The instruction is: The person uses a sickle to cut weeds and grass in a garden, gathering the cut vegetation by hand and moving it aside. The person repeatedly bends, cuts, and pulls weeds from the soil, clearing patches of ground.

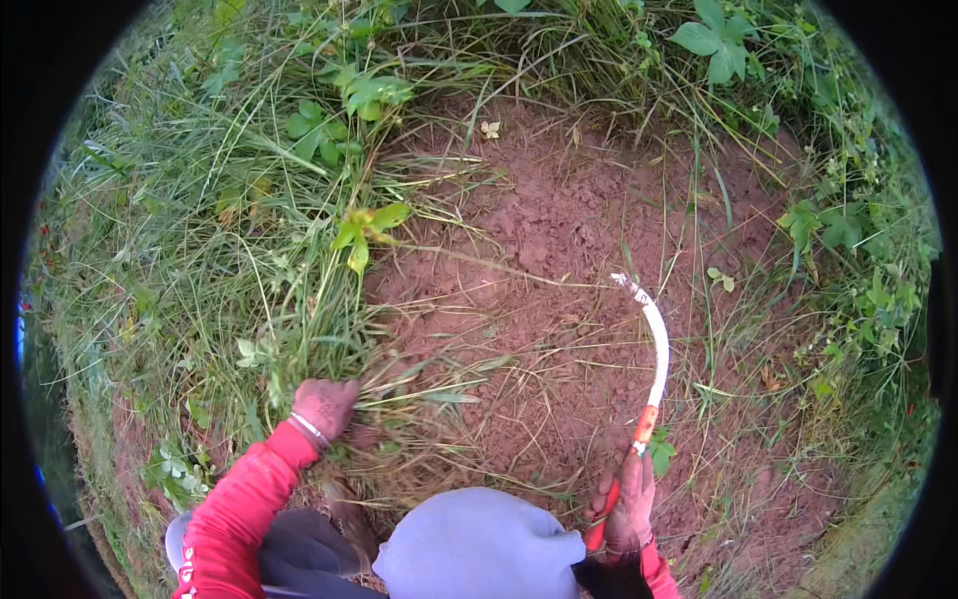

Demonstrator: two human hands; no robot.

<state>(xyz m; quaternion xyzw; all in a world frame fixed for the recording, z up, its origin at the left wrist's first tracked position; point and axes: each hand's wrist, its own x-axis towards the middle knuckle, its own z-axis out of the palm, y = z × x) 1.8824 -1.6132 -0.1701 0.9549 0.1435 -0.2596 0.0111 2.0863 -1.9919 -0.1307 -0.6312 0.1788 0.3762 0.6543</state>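
Observation:
In my right hand (629, 500) is a sickle, held by its red-orange handle (644, 428). Its curved pale blade (661, 341) points away from me over the soil, with dirt stuck near the tip. To the left, my left hand (326, 408) is closed around a bunch of long grass (404, 393). Cut-looking stems stick out rightward from that fist. A bracelet circles the left wrist, just past a red sleeve. The fingers of the left hand are partly hidden by the grass.
Reddish-brown bare soil (557, 232) with scattered straw spreads before me. Dense grass (247, 187) lies along the left, and broad-leaved weeds (715, 45) grow at the far edge. More leafy plants (842, 224) stand at the right. My knee (479, 543) juts in at the bottom.

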